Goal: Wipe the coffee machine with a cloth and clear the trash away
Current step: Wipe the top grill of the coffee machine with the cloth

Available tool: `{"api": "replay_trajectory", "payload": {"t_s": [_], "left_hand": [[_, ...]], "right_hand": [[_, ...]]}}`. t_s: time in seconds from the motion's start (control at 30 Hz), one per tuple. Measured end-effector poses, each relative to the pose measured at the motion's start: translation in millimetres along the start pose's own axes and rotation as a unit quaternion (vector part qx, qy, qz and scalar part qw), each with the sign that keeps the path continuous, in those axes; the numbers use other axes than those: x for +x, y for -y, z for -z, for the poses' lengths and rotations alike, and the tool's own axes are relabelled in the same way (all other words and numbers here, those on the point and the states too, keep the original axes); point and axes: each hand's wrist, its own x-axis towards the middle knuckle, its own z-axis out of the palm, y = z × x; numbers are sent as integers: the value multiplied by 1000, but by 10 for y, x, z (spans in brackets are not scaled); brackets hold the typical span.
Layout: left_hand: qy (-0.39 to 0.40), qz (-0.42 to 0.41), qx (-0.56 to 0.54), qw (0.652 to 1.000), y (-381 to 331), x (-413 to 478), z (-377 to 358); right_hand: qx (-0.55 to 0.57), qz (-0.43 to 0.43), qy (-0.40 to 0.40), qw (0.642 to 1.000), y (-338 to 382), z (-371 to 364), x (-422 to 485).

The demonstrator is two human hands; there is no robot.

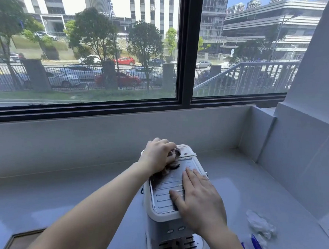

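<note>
The white coffee machine (171, 205) stands on the pale counter (59, 191) under the window, ribbed metal top facing up. The right hand (199, 199) lies flat on it, fingers spread, gripping nothing — likely steadying it. The left hand (159, 155) curls tight around the bunched brownish cloth (172, 163), pressing it to the top's far end. Crumpled trash (260, 226) lies on the counter, right of the machine.

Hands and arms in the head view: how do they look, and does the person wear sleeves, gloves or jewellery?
The left hand and the right hand are both bare, with no gloves. No ring, watch or bracelet shows. Both forearms are uncovered as far as the picture's lower edge, so no sleeve is visible. The fingernails look short and unpainted.
</note>
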Motion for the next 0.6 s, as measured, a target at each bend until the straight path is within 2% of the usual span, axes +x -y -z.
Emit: {"api": "replay_trajectory", "payload": {"t_s": [0.17,0.33,0.43,0.5,0.6], "left_hand": [[-69,-39,-89,993,192,-463,68],[-89,-45,-104,990,252,-894,28],[-102,-46,-76,991,253,-797,6],[-80,-10,-44,996,259,-551,3],[-56,116,-51,990,262,-178,51]], "right_hand": [[20,-1,-21,1000,6,10,-1],[21,-6,-35,999,37,14,-16],[14,-1,-28,1000,34,23,-17],[20,-4,-27,999,36,37,-10],[24,-4,-23,999,44,37,-20]]}}
